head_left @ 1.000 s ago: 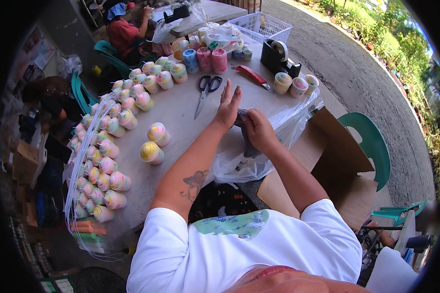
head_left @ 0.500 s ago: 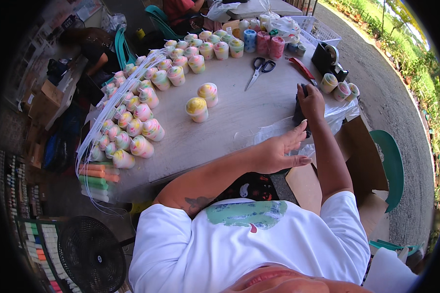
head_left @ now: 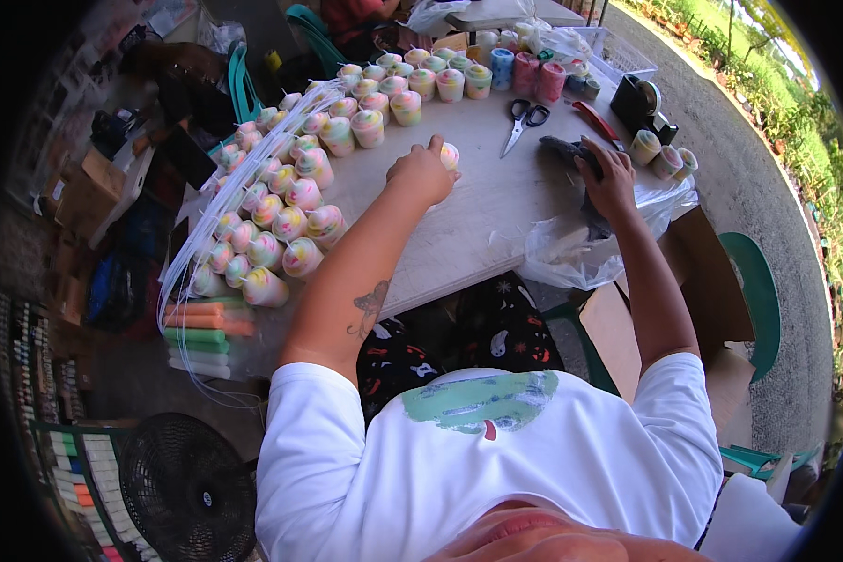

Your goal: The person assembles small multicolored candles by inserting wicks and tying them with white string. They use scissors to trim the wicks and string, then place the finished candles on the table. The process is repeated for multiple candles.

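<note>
My left hand point(head_left: 424, 175) is closed around a small cup candle point(head_left: 450, 156) with a swirled pastel top, over the middle of the table; most of the cup is hidden behind my fingers. On the right, my right hand point(head_left: 612, 183) grips a crumpled dark cloth point(head_left: 564, 150), its fingers curled over the fabric. Clear plastic sheeting point(head_left: 571, 248) lies under and beside that wrist. Rows of similar cup candles point(head_left: 307, 194), many with white wicks sticking up, fill the table's left and far sides. Scissors point(head_left: 520, 126) with dark handles lie beyond the cloth.
A bundle of long white wicks point(head_left: 225, 187) lies across the left rows. Orange, green and white sticks point(head_left: 197, 328) sit at the left corner. A black tape dispenser point(head_left: 642, 108), a red-handled tool point(head_left: 598, 122) and a few cups point(head_left: 667, 162) stand right. A co-worker point(head_left: 183, 84) sits far left.
My left hand has moved from beside my right hand to the table's middle and taken hold of a cup candle. My right hand has shifted slightly, with the dark cloth now more spread out.
</note>
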`<state>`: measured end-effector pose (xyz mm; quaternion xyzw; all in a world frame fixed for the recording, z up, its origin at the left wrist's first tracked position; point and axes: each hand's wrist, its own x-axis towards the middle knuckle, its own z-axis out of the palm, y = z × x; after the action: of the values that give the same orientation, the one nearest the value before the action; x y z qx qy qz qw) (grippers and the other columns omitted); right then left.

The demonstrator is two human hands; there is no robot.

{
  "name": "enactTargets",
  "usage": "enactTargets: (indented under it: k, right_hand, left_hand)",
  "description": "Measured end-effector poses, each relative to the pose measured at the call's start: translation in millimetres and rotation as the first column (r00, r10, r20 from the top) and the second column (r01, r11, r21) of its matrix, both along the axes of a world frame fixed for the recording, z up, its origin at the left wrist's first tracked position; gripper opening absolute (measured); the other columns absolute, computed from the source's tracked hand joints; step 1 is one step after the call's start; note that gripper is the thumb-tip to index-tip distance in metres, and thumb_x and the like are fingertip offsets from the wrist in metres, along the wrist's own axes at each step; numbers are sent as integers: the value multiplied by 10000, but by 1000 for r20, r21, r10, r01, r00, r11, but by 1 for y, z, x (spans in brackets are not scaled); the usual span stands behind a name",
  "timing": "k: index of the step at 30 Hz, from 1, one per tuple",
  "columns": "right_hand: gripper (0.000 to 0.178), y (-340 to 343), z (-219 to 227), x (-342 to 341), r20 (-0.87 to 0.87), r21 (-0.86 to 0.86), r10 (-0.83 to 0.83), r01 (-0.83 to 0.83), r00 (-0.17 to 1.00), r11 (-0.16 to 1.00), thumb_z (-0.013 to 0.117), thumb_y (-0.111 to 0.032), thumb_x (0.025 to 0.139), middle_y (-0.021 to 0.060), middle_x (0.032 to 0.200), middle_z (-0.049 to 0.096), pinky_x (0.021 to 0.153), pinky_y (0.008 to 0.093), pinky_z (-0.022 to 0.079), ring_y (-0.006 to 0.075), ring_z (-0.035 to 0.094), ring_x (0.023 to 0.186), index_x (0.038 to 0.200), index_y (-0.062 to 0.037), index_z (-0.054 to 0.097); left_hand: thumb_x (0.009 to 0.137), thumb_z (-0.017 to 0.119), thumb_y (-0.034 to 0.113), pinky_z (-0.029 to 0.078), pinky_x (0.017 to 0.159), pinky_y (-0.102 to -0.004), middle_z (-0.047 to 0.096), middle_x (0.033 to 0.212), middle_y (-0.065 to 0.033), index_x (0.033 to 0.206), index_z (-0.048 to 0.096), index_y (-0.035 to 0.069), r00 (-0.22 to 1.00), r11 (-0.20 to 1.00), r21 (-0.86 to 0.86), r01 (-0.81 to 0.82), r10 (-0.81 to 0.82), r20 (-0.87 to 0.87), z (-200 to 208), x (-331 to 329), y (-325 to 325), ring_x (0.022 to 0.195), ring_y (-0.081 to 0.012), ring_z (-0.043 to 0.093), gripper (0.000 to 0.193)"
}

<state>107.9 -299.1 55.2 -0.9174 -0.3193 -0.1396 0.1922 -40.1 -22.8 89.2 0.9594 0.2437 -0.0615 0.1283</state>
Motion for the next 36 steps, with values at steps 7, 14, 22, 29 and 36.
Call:
enactTargets:
  k: [7,14,22,29,36]
  right_hand:
    - [515,20,-28,38,-154,-193,-203,171,967,966,497,-456,896,101,1458,369,1110,475,209,340,215,1395,1370,-259,454]
    - [292,78,-14,-64,-217,165,516,-490,828,856,561,-142,896,181,1094,629,934,383,433,351,567,1074,1167,-36,584]
    - [382,217,-24,12,-199,76,277,-267,940,961,512,-223,875,172,1215,581,947,382,409,293,556,1130,1250,-187,573]
    - [323,193,-43,-138,-145,47,839,-843,524,535,542,-137,853,84,1269,559,996,401,348,291,495,1173,1166,-158,620]
    - [317,-6,-33,-18,33,34,440,-441,898,897,524,-25,788,111,1096,617,887,415,440,327,545,1009,1070,-99,647]
  left_hand:
    - [789,665,400,459,932,-441,458,1348,-158,1366,346,117,985,999,9,43,-44,164,0,3,-14,1131,-323,554,718]
    - [791,701,356,464,918,-396,521,1272,-193,1322,414,79,966,971,-240,11,51,255,18,-39,30,1121,-325,559,664]
    - [894,613,126,510,822,-320,537,1189,-133,1326,408,63,733,611,-772,174,443,516,98,-160,46,1014,-185,579,483]
    - [886,624,131,524,774,-307,538,1192,-121,1344,386,47,767,467,-867,171,490,415,80,-151,54,979,-174,590,522]
    - [831,668,196,504,823,-394,541,1229,-157,1330,408,82,954,868,-497,7,143,264,48,-55,25,1002,-253,601,574]
